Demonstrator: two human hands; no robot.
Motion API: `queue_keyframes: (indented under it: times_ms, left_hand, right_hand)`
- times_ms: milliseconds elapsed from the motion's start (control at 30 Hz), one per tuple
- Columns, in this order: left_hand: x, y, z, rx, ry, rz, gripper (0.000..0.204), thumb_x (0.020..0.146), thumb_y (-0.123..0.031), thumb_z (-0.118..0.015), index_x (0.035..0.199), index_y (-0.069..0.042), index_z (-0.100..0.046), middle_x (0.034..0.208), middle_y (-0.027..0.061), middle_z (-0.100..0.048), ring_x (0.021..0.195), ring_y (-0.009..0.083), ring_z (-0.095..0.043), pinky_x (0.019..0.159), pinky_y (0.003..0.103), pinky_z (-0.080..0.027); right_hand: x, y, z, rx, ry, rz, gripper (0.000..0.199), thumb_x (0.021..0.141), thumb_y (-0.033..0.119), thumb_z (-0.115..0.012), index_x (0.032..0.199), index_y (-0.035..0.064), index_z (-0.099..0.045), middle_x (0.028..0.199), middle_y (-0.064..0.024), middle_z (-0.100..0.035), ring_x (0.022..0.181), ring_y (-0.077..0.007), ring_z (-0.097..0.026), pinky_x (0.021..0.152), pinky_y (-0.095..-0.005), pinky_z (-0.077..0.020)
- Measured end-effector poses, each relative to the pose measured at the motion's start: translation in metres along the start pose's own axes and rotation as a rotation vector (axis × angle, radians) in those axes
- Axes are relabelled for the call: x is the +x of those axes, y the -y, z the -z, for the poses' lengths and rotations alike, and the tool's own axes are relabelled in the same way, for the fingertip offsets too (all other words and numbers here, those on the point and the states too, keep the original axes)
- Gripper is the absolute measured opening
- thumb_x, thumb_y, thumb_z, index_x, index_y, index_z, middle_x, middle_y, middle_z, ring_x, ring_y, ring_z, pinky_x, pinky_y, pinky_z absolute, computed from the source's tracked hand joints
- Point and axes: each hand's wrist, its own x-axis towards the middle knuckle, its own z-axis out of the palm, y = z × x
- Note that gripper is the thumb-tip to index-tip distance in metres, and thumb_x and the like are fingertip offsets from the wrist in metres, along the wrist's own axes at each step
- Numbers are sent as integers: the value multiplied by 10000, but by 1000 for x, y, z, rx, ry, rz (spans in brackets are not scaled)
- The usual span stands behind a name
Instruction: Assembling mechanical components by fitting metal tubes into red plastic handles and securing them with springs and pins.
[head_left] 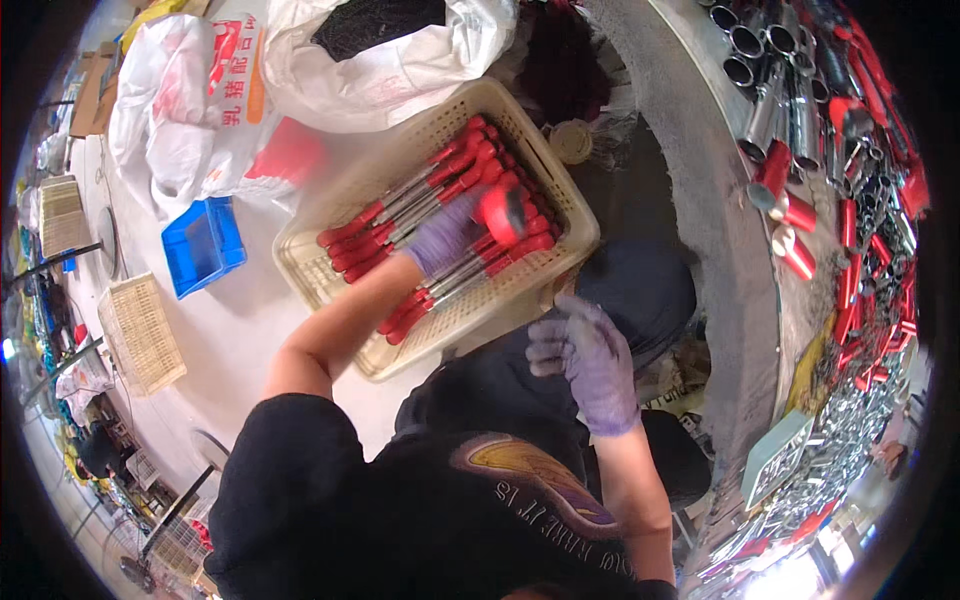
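My left hand (445, 238), in a purple glove, reaches over a cream plastic basket (555, 165). It is closed on a tool with a rounded red-and-black head (503, 215); the hand hides much of the rest. Beneath it, several similar tools with red handles and chrome shafts (395, 205) lie side by side in the basket. My right hand (597, 368), gloved the same way, is held above my lap near the basket's front right side. Its fingers are apart and nothing is in them.
White woven sacks (185, 110) stand beyond the basket. A blue bin (203, 245) and another cream basket (140, 335) sit to the left. Along the right runs a workbench (745, 330) heaped with chrome tubes (765, 110), red sleeves (795, 250) and small metal parts (800, 530).
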Motion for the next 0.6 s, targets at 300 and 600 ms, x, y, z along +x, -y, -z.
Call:
queue_keyframes:
  times_ms: [300, 600]
  left_hand:
    - [128, 93, 102, 1025, -205, 591, 552, 838, -245, -501, 1351, -87, -370, 1325, 237, -437, 1232, 392, -414, 1031, 450, -343]
    - [138, 126, 54, 604, -635, 239, 741, 714, -80, -659, 1375, -61, -324, 1292, 182, -463, 1247, 294, -411, 1013, 371, -375]
  right_hand:
    - [0, 16, 21, -123, -125, 17, 336, 891, 185, -577, 1172, 6, -528, 913, -154, -645, 758, -205, -638, 676, -319, -536]
    - [21, 26, 10, -133, -41, 2, 348, 876, 148, -589, 1184, 0, -522, 928, -160, -647, 795, -216, -633, 721, -329, -527]
